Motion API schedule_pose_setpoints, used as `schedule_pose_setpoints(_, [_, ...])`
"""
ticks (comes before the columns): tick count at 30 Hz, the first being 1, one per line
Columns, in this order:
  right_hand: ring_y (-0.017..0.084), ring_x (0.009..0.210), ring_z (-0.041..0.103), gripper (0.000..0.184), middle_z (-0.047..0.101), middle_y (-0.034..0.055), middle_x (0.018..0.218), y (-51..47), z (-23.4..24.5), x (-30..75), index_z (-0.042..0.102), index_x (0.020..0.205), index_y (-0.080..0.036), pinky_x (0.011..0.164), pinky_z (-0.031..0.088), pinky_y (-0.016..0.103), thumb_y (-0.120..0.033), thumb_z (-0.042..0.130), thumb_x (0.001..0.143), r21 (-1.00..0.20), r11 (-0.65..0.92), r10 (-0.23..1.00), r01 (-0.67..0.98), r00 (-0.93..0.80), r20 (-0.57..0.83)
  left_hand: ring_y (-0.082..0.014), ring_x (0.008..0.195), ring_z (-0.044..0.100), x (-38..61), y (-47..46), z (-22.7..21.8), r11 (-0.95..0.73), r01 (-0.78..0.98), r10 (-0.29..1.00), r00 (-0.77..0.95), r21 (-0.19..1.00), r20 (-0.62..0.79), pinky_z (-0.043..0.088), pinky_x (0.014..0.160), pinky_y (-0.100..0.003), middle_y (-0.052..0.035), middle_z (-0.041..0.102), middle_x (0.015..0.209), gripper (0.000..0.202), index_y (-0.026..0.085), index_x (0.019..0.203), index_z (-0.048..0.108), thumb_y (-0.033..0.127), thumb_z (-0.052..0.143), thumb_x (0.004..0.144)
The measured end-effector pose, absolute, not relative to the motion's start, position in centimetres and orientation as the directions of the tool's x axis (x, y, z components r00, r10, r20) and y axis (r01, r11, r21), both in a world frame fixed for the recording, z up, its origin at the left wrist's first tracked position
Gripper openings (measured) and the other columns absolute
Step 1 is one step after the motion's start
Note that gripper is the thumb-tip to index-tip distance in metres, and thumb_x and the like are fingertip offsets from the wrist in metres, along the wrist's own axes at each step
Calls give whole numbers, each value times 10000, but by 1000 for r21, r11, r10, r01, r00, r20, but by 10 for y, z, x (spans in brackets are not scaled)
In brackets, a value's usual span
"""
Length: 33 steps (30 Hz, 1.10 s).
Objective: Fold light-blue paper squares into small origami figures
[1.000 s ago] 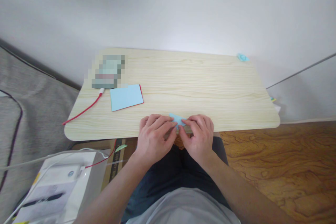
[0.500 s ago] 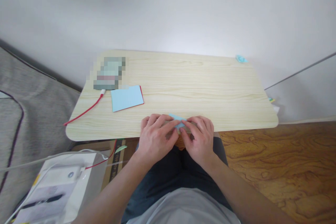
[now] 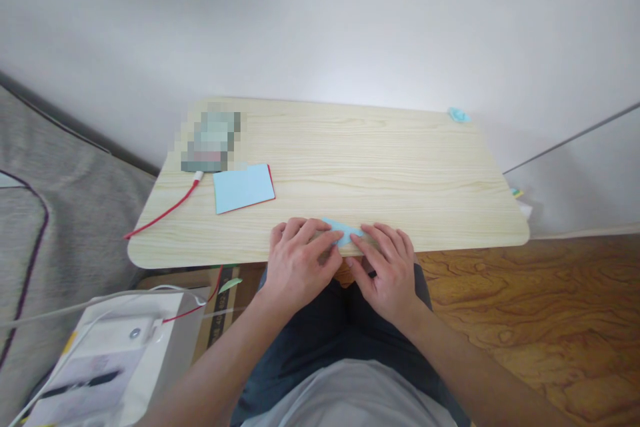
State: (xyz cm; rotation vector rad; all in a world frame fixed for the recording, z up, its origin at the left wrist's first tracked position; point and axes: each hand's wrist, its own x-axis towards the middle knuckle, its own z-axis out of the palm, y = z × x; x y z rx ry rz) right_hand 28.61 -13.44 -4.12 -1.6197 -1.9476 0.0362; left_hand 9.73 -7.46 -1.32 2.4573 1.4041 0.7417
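Note:
A small folded piece of light blue paper (image 3: 344,231) lies at the near edge of the pale wooden table (image 3: 350,153). My left hand (image 3: 296,260) rests on its left part, fingers curled, fingertips pressing the paper. My right hand (image 3: 390,267) lies on its right part with the fingers stretched flatter over the paper and the table edge. Most of the paper is hidden under my fingers. Both forearms reach in from the bottom over my lap.
A light blue sheet over a red one (image 3: 243,187) lies left of centre. A blurred-out object (image 3: 210,141) with a red cable (image 3: 163,215) sits at the back left. A small blue paper piece (image 3: 459,114) lies at the far right corner. A white bag (image 3: 105,353) stands lower left.
My right hand has slid a little to the right along the paper and its fingers have flattened. My left hand stays almost where it was.

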Motion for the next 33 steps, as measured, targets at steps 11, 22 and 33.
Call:
schedule_pose_setpoints(11, [309, 1340, 509, 413, 635, 52, 1392, -135, -39, 290, 620, 1328, -315, 1151, 285, 562, -363, 670, 922, -376, 248, 904, 893, -74, 421, -272, 1058, 568, 97, -74, -13, -529, 739, 845, 417, 416, 334, 396, 970, -489, -30, 718, 1102, 231, 340, 1053, 760, 238, 657, 874])
schedule_pose_setpoints(22, [302, 1325, 512, 323, 644, 26, 1372, -134, -35, 285, 657, 1256, -308, 1168, 262, 561, -359, 645, 938, -406, 205, 913, 891, -25, 407, -254, 1093, 584, 95, -75, -12, -512, 746, 857, 410, 425, 313, 399, 990, -468, -9, 720, 1151, 215, 331, 1082, 745, 284, 635, 904])
schedule_pose_setpoints(33, [315, 1306, 516, 302, 671, 34, 1324, -133, -36, 278, 665, 1214, -297, 1169, 242, 587, -275, 669, 913, -437, 312, 894, 844, -105, 435, -266, 1132, 578, 95, -75, -12, -507, 742, 861, 405, 439, 308, 396, 1018, -475, -16, 707, 1192, 214, 305, 1097, 716, 278, 628, 904])
